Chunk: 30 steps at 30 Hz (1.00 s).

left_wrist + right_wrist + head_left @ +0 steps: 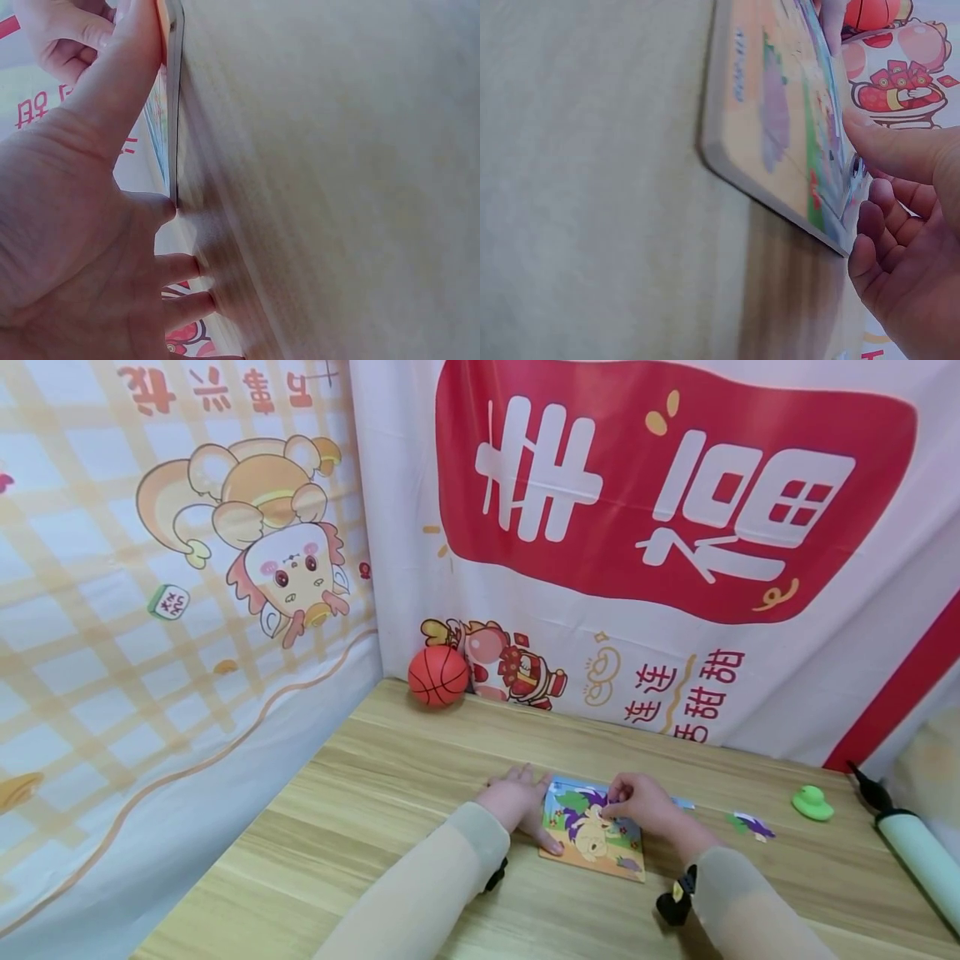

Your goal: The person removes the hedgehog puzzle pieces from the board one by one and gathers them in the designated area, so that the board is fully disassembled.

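Note:
A jigsaw puzzle board (592, 852) with a purple-haired cartoon animal lies flat on the wooden table. My left hand (517, 806) is spread along its left side, the thumb resting on the board's lower left. In the left wrist view the index fingertip touches the board edge (174, 112) and other fingertips rest on the table. Over the upper right of the picture, my right hand (643, 802) pinches a small puzzle piece (856, 169) between thumb and fingers, mostly hidden by them. Loose puzzle pieces (750, 826) lie right of the board, and a bluish one (683, 803) shows behind the right wrist.
A red toy basketball (438, 676) stands at the table's back left corner. On the right are a green rubber duck (812, 803) and a pale green hand pump (918, 856). Printed cloths (600, 568) hang behind and to the left of the table.

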{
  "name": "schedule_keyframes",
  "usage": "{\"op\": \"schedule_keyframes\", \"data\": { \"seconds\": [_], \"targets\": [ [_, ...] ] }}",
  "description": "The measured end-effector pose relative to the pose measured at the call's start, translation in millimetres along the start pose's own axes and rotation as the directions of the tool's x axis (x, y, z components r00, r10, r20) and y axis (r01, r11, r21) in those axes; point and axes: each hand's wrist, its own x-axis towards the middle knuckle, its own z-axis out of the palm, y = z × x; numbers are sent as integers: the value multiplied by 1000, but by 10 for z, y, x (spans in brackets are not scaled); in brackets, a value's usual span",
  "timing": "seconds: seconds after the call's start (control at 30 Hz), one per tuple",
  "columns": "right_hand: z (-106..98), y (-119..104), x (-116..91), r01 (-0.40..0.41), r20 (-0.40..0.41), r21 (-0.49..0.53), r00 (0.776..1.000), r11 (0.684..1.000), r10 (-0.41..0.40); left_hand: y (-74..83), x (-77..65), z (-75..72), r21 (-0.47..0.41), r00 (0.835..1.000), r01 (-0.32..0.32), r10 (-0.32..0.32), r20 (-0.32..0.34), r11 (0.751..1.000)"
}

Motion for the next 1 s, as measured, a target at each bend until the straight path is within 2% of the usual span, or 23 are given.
{"op": "schedule_keyframes", "data": {
  "seconds": [0.1,0.27,0.33,0.5,0.6,0.83,1.0],
  "targets": [
    [-42,-18,-14,21,-5,19,1000,1000,-21,-5,35,23,14,1000,-2,2,-6,1000],
    [-136,-76,-45,16,-20,57,1000,998,-15,3,-79,-25,-10,1000,-11,11,-11,1000],
    [-172,-85,-51,10,-35,58,999,998,-8,0,-114,-41,-26,1000,-16,15,-13,1000],
    [-314,-21,-73,-8,-68,16,998,1000,9,-20,-101,-20,-33,1000,-22,22,-11,999],
    [-495,96,-135,-13,-79,-26,997,1000,10,-21,-90,-5,-28,999,-31,31,-15,999],
    [-1064,533,-382,-5,-172,-138,985,990,-19,-11,-73,8,-17,999,-34,33,-17,999],
    [-1388,822,-555,-95,-199,-191,978,977,57,-12,-92,-14,-13,999,-31,31,-9,999]
  ]
}}
